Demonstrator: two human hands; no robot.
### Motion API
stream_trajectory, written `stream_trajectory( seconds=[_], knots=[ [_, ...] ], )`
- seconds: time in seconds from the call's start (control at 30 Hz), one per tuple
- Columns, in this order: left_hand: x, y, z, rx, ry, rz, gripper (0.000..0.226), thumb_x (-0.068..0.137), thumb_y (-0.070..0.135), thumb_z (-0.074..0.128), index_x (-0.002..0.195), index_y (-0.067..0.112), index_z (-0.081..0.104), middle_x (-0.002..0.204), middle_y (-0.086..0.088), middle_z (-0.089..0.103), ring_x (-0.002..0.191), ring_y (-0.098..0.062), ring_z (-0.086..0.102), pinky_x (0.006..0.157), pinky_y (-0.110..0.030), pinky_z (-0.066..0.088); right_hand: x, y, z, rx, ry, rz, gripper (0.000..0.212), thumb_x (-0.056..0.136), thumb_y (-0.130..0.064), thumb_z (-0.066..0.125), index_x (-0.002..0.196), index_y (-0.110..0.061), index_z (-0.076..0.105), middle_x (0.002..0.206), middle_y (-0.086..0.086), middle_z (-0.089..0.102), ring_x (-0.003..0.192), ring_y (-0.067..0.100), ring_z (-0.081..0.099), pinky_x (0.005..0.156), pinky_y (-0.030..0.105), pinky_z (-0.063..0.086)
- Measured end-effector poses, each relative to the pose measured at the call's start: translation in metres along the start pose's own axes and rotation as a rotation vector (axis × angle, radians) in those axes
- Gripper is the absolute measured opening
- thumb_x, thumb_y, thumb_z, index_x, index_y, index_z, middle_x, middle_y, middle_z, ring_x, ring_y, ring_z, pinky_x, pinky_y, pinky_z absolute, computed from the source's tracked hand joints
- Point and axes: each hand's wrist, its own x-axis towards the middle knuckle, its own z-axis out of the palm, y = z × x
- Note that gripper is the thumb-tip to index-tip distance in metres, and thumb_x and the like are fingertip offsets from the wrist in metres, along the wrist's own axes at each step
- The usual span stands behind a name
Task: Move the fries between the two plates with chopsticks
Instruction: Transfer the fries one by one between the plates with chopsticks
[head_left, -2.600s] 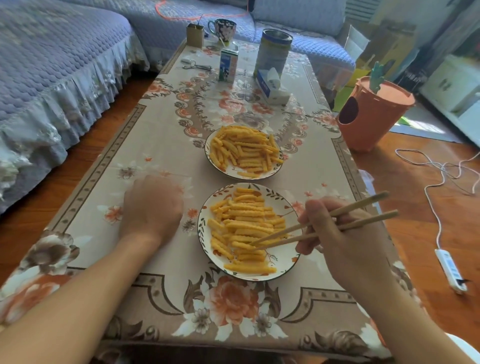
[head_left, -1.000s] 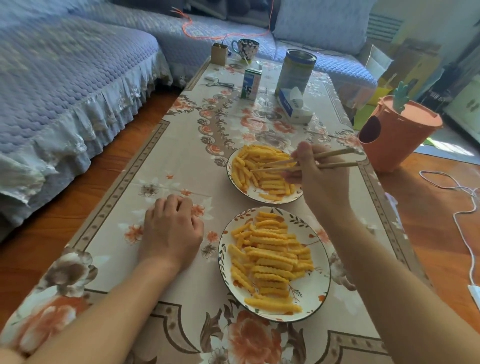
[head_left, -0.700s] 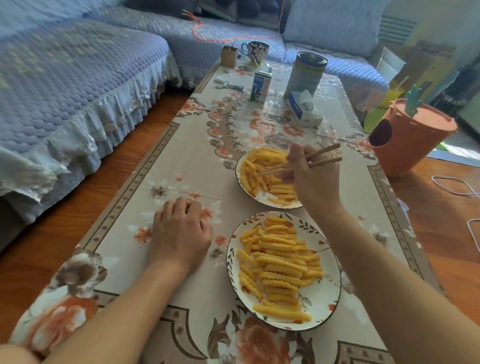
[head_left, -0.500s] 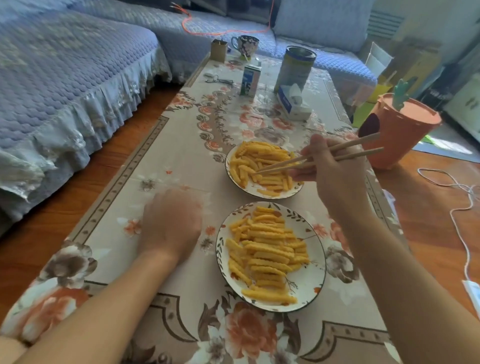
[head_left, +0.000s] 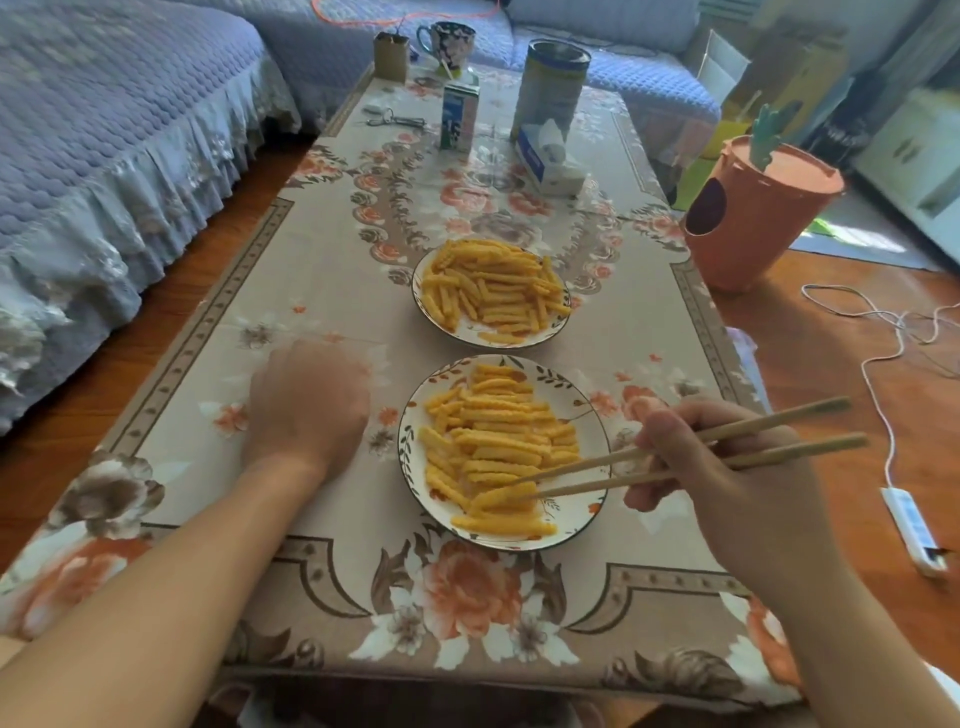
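The right hand pinches the two long wooden chopsticks, back from the far flowery plate to a wavy yellow fry on the near flowery plate, so another carry begins, while the left hand rests blurred, fingers unclear.

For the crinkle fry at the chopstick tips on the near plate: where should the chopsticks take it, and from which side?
Pinch the crinkle fry near its middle, one tip on each long side, coming from the right, where the chopsticks in the right hand already point. It lies nearly flat atop the pile on the near plate, its right end towards the tips, so a mid-length grip should keep it from pivoting.
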Motion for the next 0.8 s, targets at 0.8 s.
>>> stream_trajectory(
  seconds=[0.8],
  knots=[
    [-0.002, 0.001, -0.002, -0.024, 0.005, 0.008, 0.027, 0.092, 0.028, 0.052, 0.112, 0.012, 0.062, 0.112, -0.013, 0.056, 0.104, -0.032, 0.047, 0.09, -0.047, 0.041, -0.004, 0.008, 0.001, 0.044, 0.075, -0.018, 0.027, 0.091, -0.022, 0.058, 0.077, 0.001, 0.066, 0.057, 0.017, 0.066, 0.049, 0.028, 0.068, 0.052, 0.03, 0.059]
  ],
)
